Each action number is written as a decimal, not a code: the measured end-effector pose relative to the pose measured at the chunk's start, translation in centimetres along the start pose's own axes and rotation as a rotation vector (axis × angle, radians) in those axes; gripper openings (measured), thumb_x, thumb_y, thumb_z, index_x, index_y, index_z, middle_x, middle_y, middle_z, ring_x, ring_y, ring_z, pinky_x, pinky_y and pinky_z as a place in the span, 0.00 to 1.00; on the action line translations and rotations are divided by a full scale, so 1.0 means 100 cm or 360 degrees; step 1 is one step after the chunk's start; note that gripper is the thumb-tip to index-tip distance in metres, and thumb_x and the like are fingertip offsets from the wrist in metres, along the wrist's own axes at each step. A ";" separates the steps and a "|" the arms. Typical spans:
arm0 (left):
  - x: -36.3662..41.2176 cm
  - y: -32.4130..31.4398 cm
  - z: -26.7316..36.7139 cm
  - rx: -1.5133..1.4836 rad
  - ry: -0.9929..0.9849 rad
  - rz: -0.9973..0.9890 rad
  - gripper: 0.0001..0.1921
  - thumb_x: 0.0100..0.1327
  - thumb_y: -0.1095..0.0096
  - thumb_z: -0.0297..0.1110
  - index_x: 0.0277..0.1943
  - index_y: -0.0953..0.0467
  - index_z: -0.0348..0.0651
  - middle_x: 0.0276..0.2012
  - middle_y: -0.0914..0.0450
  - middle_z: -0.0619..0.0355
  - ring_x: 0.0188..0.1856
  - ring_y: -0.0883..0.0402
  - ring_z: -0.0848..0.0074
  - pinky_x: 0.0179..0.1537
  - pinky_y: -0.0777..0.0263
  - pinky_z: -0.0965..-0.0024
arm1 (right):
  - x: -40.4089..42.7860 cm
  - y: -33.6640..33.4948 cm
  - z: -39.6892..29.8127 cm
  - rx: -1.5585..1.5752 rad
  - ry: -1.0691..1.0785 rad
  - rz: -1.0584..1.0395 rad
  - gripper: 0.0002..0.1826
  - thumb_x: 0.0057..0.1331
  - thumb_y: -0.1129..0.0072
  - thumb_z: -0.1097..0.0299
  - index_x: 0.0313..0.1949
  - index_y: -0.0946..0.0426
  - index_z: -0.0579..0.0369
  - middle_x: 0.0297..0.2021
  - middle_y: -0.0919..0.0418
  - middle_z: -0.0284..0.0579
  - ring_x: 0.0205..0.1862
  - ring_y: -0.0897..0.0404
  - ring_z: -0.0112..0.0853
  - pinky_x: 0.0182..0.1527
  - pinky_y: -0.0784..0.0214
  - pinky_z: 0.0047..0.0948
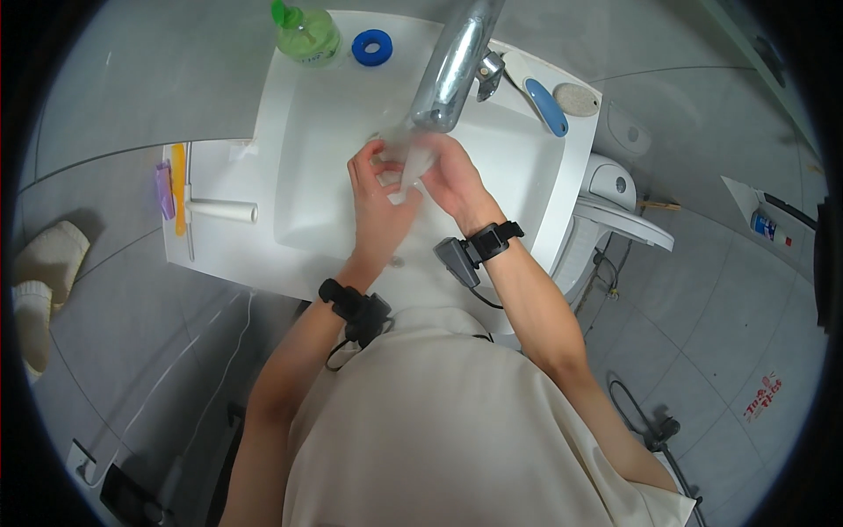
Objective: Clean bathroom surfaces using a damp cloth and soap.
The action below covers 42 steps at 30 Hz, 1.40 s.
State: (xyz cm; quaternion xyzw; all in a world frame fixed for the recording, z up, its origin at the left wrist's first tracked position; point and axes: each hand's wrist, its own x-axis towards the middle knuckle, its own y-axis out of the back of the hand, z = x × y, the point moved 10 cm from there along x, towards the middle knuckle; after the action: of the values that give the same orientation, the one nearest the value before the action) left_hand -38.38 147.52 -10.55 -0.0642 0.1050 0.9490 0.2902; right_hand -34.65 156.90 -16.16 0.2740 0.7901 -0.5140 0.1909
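Both hands are over a white washbasin (pixel 316 132), just below the spout of a chrome faucet (pixel 454 72). My left hand (pixel 382 191) has its fingers curled around a whitish, translucent thing (pixel 416 165), which blurs with the running water; what it is I cannot tell. From the other side, my right hand (pixel 454 171) reaches to the same spot with its palm turned inward, its fingertips hidden by spray and blur. Whether either hand grips the thing is unclear. A black strap with a small device sits on each wrist.
A green soap pump bottle (pixel 308 36) and a blue ring-shaped roll (pixel 372 47) stand on the basin's back rim. Right of the faucet lie a blue-handled brush (pixel 546 107) and an oval stone (pixel 575 99). A squeegee (pixel 220 211) lies on the left ledge; a toilet (pixel 619 211) stands at right.
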 end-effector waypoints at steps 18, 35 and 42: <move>0.067 -0.037 -0.020 0.0552 -0.0183 -0.0547 0.18 0.50 0.35 0.31 0.45 0.23 0.35 0.35 0.18 0.45 0.36 0.18 0.63 0.39 0.26 0.64 | -0.029 0.071 -0.048 -0.1091 0.0004 0.0648 0.26 0.53 0.40 0.70 0.52 0.33 0.63 0.47 0.26 0.47 0.52 0.29 0.36 0.58 0.37 0.38; 0.059 -0.023 -0.012 0.0688 -0.0294 -0.0837 0.38 0.46 0.29 0.35 0.59 0.40 0.33 0.52 0.32 0.39 0.56 0.30 0.58 0.55 0.33 0.63 | -0.011 -0.013 -0.055 -0.2507 0.0680 0.0105 0.20 0.50 0.44 0.77 0.46 0.26 0.62 0.36 0.22 0.51 0.38 0.22 0.48 0.43 0.31 0.41; 0.048 -0.041 -0.041 -0.0132 0.0387 -0.1068 0.51 0.45 0.23 0.34 0.69 0.50 0.38 0.61 0.34 0.49 0.62 0.33 0.67 0.61 0.38 0.68 | -0.005 0.016 -0.030 -0.0900 0.0223 0.0172 0.24 0.55 0.56 0.82 0.54 0.31 0.66 0.44 0.23 0.49 0.43 0.22 0.37 0.45 0.29 0.32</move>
State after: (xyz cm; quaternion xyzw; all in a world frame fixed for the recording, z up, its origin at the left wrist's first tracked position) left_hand -39.81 152.42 -16.10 -0.2193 0.0733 0.7898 0.5682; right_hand -33.32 160.04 -15.82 0.2865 0.8975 -0.2423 0.2316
